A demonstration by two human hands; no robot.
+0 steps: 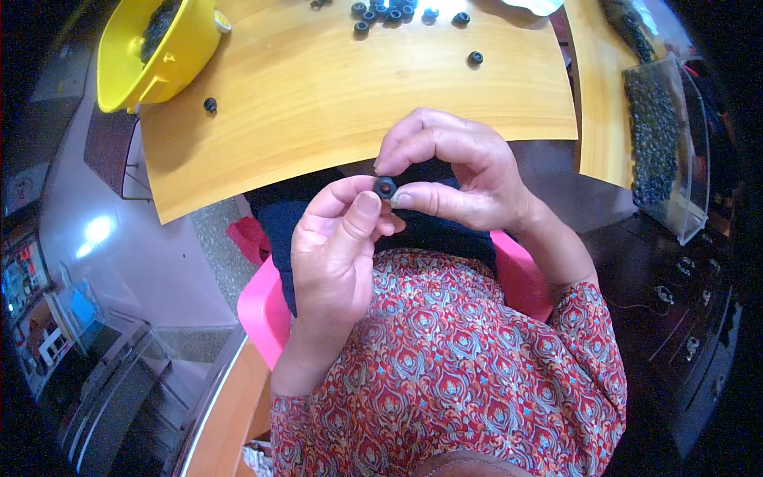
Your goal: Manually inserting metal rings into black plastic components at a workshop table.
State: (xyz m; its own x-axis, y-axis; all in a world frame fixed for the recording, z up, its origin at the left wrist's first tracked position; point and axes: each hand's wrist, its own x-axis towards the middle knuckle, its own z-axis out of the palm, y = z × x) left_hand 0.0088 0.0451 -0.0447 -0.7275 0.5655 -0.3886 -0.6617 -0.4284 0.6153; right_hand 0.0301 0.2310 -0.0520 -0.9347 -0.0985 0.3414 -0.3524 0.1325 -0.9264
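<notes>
A small round black ring-shaped piece (385, 188) with a hole through its middle is held up in front of my lap. My left hand (334, 246) pinches it between thumb and forefinger from the left. From the other side, the thumb and forefinger of my right hand (469, 171) close around the same piece, the thumb at its lower right edge. Similar black pieces (381, 14) lie grouped at the far side of the wooden table (302, 111). Single ones sit apart, one at the right (475, 58) and another at the left (210, 105).
A yellow bowl-like container (171, 75) with dark contents stands at the table's left end. To the right, a clear plastic box (693, 159) holds many black pieces at a second table's edge (600, 119). A pink chair (264, 306) is beneath me.
</notes>
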